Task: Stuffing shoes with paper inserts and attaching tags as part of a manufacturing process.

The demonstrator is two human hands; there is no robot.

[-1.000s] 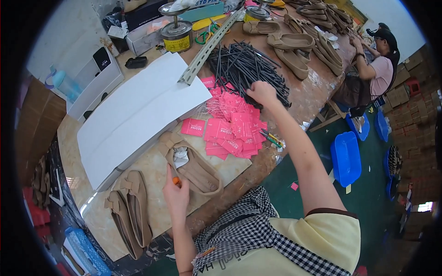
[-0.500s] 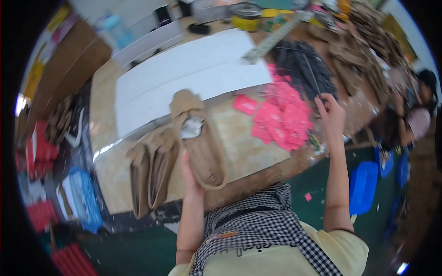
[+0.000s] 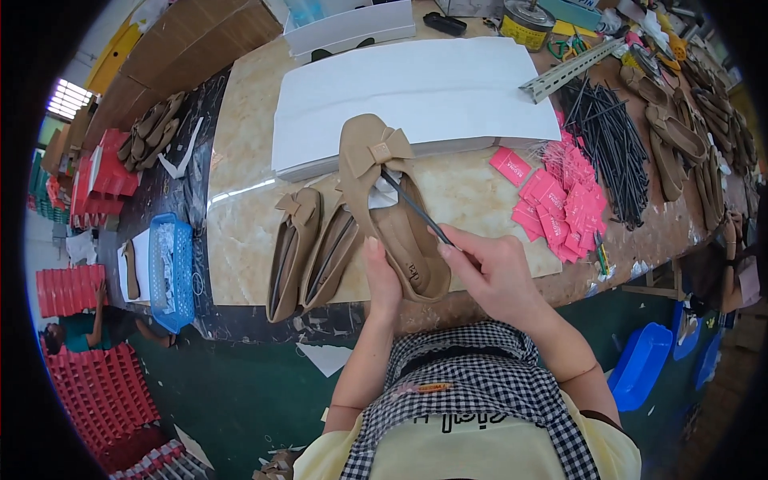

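Observation:
My left hand (image 3: 383, 276) grips a tan flat shoe (image 3: 398, 240) by its side near the heel, toe pointing away from me. A bow sits on its toe, and crumpled white paper (image 3: 382, 194) shows inside the opening. My right hand (image 3: 494, 268) pinches a thin dark stick (image 3: 418, 210), whose far end reaches into the shoe beside the paper. Two similar tan shoes (image 3: 292, 260) stand on the tabletop to the left, each with a dark stick lying lengthwise inside. To the right lies a heap of the dark sticks (image 3: 608, 144).
Pink tags (image 3: 564, 204) are piled right of the shoe. Beyond it lies a stack of white paper (image 3: 408, 96), with a metal angle strip (image 3: 572, 68) at its corner. More tan shoes (image 3: 680, 132) crowd the far right. A blue basket (image 3: 172, 272) is at the left edge.
My right hand has brought a stick from the heap leftward to the shoe, and its tip is now inside. The view has shifted, and my left hand still holds the shoe.

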